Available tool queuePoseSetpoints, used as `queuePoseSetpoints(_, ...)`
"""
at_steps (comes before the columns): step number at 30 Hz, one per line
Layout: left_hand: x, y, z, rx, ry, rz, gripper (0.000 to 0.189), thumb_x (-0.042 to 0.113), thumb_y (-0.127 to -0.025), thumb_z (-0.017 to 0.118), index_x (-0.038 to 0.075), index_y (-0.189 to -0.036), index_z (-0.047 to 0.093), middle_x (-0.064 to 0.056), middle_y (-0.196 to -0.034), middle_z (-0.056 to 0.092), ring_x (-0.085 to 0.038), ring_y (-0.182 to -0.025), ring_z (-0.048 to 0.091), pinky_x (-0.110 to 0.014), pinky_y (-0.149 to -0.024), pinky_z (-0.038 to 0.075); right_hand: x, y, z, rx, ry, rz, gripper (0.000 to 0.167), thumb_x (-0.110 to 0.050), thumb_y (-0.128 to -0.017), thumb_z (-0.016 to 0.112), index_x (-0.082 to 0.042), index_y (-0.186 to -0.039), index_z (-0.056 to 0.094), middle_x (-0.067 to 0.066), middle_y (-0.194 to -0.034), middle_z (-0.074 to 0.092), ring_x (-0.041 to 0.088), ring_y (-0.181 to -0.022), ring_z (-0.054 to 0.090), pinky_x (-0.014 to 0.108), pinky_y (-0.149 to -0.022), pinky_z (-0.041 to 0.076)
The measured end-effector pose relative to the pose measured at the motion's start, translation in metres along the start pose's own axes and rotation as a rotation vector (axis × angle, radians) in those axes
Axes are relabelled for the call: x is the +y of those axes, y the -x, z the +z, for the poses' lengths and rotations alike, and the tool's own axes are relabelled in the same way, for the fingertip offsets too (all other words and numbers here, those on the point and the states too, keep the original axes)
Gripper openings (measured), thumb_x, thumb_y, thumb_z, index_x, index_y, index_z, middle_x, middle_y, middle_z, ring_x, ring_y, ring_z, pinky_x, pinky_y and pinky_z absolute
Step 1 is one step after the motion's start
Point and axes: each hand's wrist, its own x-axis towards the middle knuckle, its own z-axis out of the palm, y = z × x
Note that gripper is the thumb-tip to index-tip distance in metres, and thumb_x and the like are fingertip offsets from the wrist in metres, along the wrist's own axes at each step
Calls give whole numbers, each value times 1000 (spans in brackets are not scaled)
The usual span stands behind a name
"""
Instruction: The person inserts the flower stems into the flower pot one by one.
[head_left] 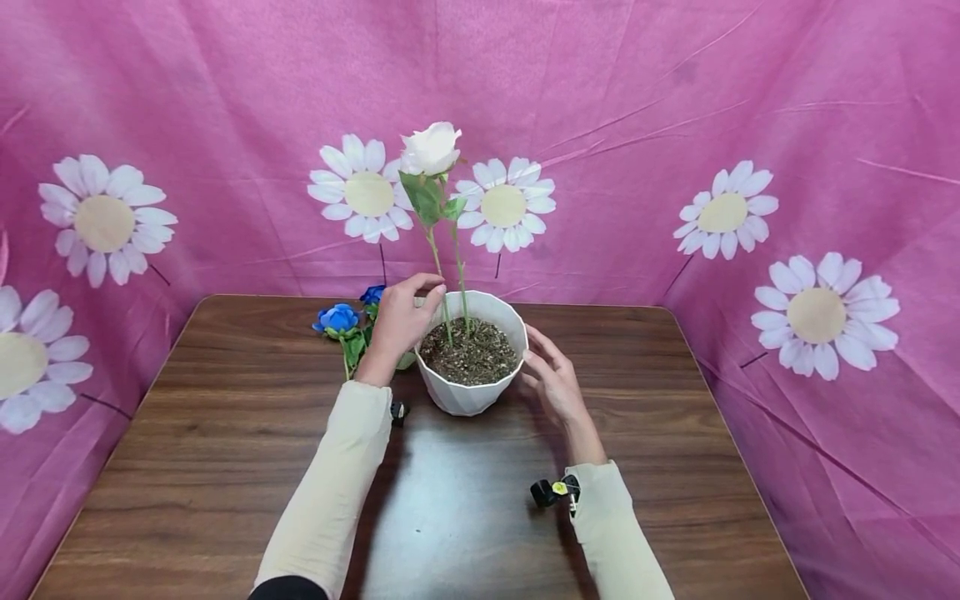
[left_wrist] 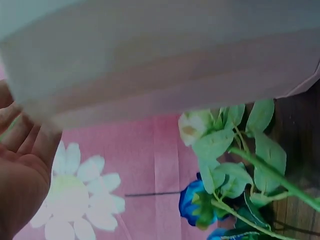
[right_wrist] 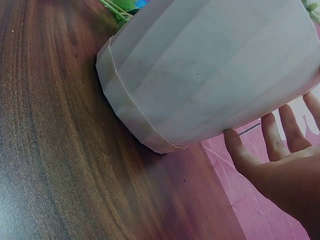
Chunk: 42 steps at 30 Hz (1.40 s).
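Observation:
A white faceted pot (head_left: 468, 398) filled with dark soil (head_left: 483, 354) stands on the table. A white rose (head_left: 431, 148) rises from the soil on a green stem, and a second leafy stem (head_left: 462, 279) stands beside it. My left hand (head_left: 401, 321) is at the pot's far left rim, its fingertips close to the rose stem; whether they touch it cannot be told. In the left wrist view, its fingers (left_wrist: 25, 135) are loosely bent beside the pot wall. My right hand (head_left: 555, 379) rests its spread fingertips against the pot's right side.
Blue flowers (head_left: 336, 318) with green leaves lie on the wooden table (head_left: 630, 400), left of the pot. A pale bloom (left_wrist: 194, 126) lies near them in the left wrist view. Pink cloth (head_left: 615, 75) printed with large daisies hangs around the table.

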Motion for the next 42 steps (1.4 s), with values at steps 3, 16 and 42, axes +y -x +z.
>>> queuePoseSetpoints(3,-5,3,-12,42,16,-24,22,17,-100,65,2,-115,73,-14,-105,75,-29,-94,71,-44,-89,54,1,-1,0,-2,-5,0,53,-1,-102,50,3,-153,37,24,-150,41,23,-118,54,39,-92,54)
queuePoseSetpoints(16,-39,21,-46,122,78,-187,27,21,-101,65,2,-120,72,-18,-109,73,-31,-96,70,-22,-75,54,-1,1,-2,-2,7,-1,54,-2,-102,50,2,-154,37,21,-150,42,24,-120,53,45,-95,51)
queuePoseSetpoints(42,-96,73,-62,-57,194,-569,34,9,-102,59,-12,-129,60,-33,-120,64,-29,-96,70,-34,-77,62,-2,1,1,-10,4,-2,54,-1,-102,50,2,-154,36,22,-149,42,26,-121,53,44,-96,52)
